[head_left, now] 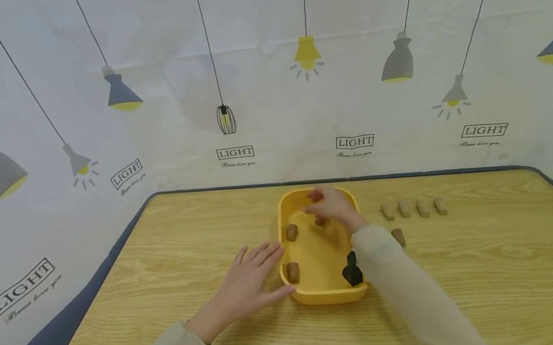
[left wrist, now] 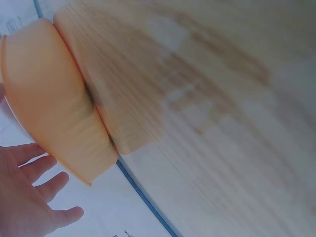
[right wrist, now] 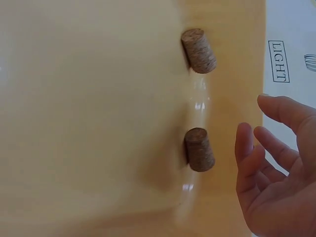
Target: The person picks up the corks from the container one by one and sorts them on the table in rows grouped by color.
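"Where the tabletop [head_left: 504, 258] spreads before me, a tray [head_left: 327, 297] stands."
"And you?"
"My left hand [head_left: 245, 285] is spread at its left side; my right hand [head_left: 332, 205], thumb and fingers parted, hovers over its far end."
"The corks [head_left: 292, 232]?"
"Three show inside; five lie to its right."

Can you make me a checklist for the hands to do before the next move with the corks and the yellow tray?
1. Tray flat on the table: ok.
2. Left hand at the tray's edge: ok.
3. Right hand free of corks: ok, none shows in its fingers.
4. Right hand clear of the tray: not ok, it's over the far end.
5. Four corks in a row, apart: ok.
6. Nearer cork not touching the sleeve: cannot tell.
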A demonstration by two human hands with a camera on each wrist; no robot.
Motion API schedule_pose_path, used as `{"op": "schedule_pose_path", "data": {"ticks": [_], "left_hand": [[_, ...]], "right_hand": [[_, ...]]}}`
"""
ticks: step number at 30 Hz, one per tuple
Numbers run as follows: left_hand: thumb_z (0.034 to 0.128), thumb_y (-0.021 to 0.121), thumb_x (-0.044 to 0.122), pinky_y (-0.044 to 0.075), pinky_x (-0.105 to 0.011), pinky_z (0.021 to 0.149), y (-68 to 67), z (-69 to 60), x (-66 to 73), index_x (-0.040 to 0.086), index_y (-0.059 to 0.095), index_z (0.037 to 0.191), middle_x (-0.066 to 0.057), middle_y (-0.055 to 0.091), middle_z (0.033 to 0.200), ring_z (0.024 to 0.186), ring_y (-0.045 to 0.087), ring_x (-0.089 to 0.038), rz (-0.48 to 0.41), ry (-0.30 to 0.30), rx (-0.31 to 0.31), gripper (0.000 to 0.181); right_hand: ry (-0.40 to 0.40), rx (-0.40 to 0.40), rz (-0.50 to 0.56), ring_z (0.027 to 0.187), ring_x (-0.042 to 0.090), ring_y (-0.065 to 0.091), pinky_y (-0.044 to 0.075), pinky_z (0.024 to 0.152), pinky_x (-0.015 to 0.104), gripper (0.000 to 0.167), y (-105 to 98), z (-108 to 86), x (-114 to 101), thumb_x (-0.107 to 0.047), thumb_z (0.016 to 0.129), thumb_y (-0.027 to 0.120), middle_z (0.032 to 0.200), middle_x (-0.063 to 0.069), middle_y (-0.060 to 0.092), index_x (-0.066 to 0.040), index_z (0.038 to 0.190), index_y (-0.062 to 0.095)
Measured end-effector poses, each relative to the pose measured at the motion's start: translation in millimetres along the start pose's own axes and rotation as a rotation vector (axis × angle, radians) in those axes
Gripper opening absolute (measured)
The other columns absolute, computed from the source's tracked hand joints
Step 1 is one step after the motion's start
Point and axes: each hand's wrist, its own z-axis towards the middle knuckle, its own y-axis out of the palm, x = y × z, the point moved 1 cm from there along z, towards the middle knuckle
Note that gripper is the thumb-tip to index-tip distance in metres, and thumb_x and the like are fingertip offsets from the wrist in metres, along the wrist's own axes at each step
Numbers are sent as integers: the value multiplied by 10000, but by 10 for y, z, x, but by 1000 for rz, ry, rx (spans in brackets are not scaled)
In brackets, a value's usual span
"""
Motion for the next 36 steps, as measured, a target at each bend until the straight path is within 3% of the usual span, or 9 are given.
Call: {"op": "schedule_pose_path", "data": {"ticks": [7, 12, 19, 26, 32, 36], "left_hand": [[827, 393, 622, 149, -530, 978, -9, -5, 8, 60, 383, 1340, -80, 346, 1370, 1250, 276, -278, -13, -1, 3, 761], [825, 410, 615, 129, -520, 987, -8, -8, 7, 56, 384, 1339, -84, 345, 1370, 1253, 270, -276, -14, -5, 3, 760], [825, 399, 621, 142, -527, 983, -9, -13, 14, 62, 377, 1344, -78, 340, 1373, 1259, 261, -259, 1, -8, -6, 764], [827, 398, 619, 133, -524, 986, -5, -18, 19, 60, 377, 1343, -77, 337, 1375, 1265, 246, -257, -6, -15, -9, 762], [825, 400, 620, 134, -515, 989, -5, -14, 19, 63, 381, 1342, -74, 340, 1374, 1262, 254, -250, -8, -8, 5, 760], [825, 377, 633, 139, -512, 989, -1, -6, 14, 75, 373, 1348, -66, 333, 1379, 1263, 255, -248, 6, -7, 2, 766]], "right_hand": [[3, -6, 4, 943, 279, 524, 460, 692, 337, 433, -8, -4, 106, -154, 787, 660, 1149, 201, 508, 19, 1161, 528], [11, -53, -18, 804, 260, 562, 478, 631, 337, 444, -27, -20, 132, -132, 777, 656, 1084, 210, 511, 44, 1157, 510], [86, -110, -60, 645, 193, 577, 494, 587, 301, 455, 13, 7, 186, -105, 770, 664, 1015, 148, 536, 26, 1171, 495], [70, -132, -178, 560, 167, 539, 452, 532, 253, 417, 37, 19, 211, -47, 761, 647, 908, 103, 582, 40, 1145, 509], [57, -139, -204, 546, 150, 527, 451, 535, 248, 388, 31, 0, 204, -35, 751, 657, 906, 99, 602, 44, 1104, 518], [36, -138, -256, 605, 161, 538, 454, 613, 270, 371, 15, 2, 196, -109, 762, 678, 933, 103, 585, 32, 1076, 539]]}}
